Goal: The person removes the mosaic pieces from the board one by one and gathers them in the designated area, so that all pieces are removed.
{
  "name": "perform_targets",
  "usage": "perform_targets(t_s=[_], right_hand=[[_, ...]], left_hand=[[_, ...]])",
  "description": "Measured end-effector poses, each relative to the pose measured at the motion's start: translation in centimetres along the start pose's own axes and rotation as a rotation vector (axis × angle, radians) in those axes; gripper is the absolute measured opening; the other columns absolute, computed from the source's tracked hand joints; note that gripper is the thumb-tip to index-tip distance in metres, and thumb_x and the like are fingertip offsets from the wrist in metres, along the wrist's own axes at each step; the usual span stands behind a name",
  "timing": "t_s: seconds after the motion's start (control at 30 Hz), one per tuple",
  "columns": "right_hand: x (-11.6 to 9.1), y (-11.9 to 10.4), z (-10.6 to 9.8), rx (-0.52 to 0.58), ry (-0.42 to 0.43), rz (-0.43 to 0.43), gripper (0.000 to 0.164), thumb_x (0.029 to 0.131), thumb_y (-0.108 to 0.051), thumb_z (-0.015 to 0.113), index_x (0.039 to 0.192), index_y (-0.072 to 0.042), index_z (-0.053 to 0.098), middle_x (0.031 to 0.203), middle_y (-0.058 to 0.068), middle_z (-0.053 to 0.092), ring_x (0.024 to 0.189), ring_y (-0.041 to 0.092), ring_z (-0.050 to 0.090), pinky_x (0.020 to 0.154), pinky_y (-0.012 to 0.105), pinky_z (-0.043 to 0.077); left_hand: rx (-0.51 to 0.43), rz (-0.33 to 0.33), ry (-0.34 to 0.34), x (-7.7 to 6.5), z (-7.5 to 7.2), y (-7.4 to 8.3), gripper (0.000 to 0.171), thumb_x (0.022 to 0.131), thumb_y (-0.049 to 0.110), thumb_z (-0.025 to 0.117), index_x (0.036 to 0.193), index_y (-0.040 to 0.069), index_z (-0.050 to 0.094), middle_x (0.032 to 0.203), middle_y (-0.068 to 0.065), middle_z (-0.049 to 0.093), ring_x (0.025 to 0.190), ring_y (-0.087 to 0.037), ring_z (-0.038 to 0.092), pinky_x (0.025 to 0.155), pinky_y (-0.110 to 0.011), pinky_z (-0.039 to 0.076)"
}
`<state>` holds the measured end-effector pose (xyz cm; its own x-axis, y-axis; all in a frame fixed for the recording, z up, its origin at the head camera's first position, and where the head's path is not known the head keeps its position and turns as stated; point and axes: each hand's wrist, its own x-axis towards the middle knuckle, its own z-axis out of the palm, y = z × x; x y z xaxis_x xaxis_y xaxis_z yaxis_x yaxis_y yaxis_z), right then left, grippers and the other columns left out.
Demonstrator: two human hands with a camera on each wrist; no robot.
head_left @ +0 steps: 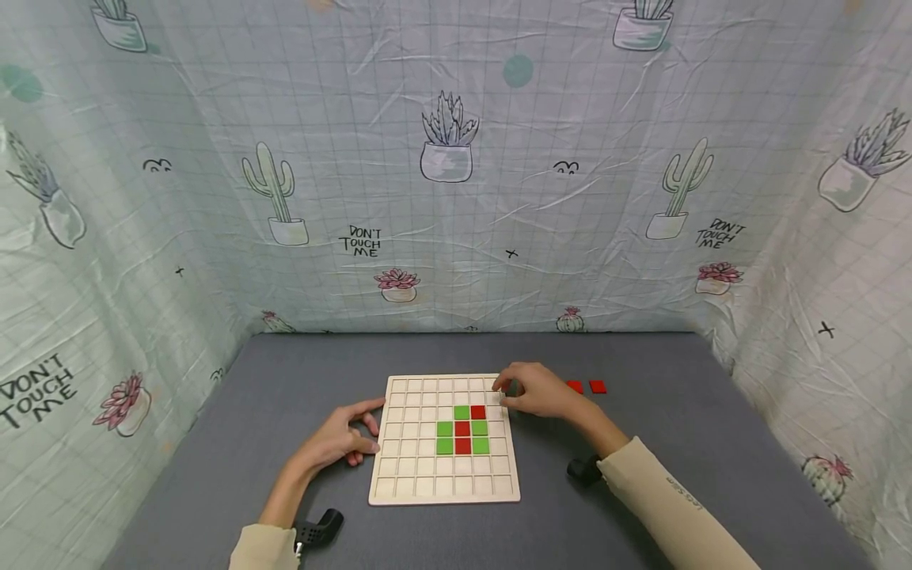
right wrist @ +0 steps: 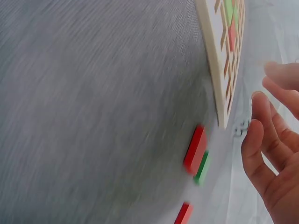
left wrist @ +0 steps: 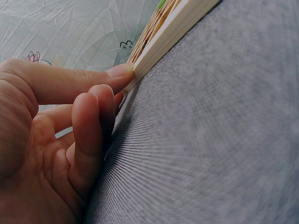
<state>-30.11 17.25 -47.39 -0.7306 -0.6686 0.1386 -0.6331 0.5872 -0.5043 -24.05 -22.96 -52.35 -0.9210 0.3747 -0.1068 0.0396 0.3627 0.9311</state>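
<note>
A pale wooden grid board (head_left: 406,465) lies on the grey table, with several green tiles (head_left: 461,412) and three red tiles (head_left: 462,428) set in its squares. My left hand (head_left: 336,438) is at the board's left edge, index finger and thumb spread along it. In the left wrist view the thumb (left wrist: 93,84) lies straight, its tip against the wooden side. Over the far right corner hovers my right hand (head_left: 539,390), thumb and fingertips bent with a gap between them. No tile shows between its fingers in the right wrist view.
Beyond the right hand, loose red tiles (head_left: 598,386) lie on the table (head_left: 321,356). In the right wrist view a red tile (right wrist: 195,149) and a green tile (right wrist: 202,168) lie close by the board's corner. A cactus-print cloth (head_left: 499,214) hangs around the table's back and sides.
</note>
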Motion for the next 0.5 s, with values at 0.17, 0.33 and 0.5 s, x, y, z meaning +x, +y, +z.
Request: perform_targets(t_s=[0.17,0.33,0.5], right_hand=[[1.2,-1.5,0.9,0.024,-0.017,-0.013,0.022,0.095,-0.013,0.072,0.115,-0.007,0.076,0.104,0.006,0.070,0.072,0.010,0.062,0.063,0.022,0.050],[2.7,-2.9,2.3,0.042,-0.049,-0.022,0.021,0.095,-0.012,0.071,0.115,-0.009,0.076,0.105,0.006,0.071,0.075,0.011,0.066,0.065,0.022,0.052],[4.0,-4.3,3.5,0.033,-0.078,-0.039,0.021,0.094,-0.015,0.073,0.114,-0.012,0.076,0.104,0.004,0.072,0.074,0.007,0.064,0.069,0.022,0.052]], left_hand=[[-0.003,-0.003,0.000,0.1,0.1,-0.1,0.084,0.081,-0.001,0.079,0.156,-0.001,0.041,0.100,-0.017,0.058,0.051,-0.011,0.057,0.047,-0.027,0.053],[0.004,-0.010,0.007,0.1,0.1,0.0,0.085,0.081,0.000,0.079,0.156,-0.001,0.041,0.099,-0.016,0.058,0.051,-0.011,0.056,0.046,-0.027,0.053],[0.010,-0.014,0.012,0.0,0.1,0.1,0.085,0.080,0.000,0.080,0.156,-0.001,0.042,0.099,-0.016,0.058,0.050,-0.010,0.056,0.046,-0.027,0.052]])
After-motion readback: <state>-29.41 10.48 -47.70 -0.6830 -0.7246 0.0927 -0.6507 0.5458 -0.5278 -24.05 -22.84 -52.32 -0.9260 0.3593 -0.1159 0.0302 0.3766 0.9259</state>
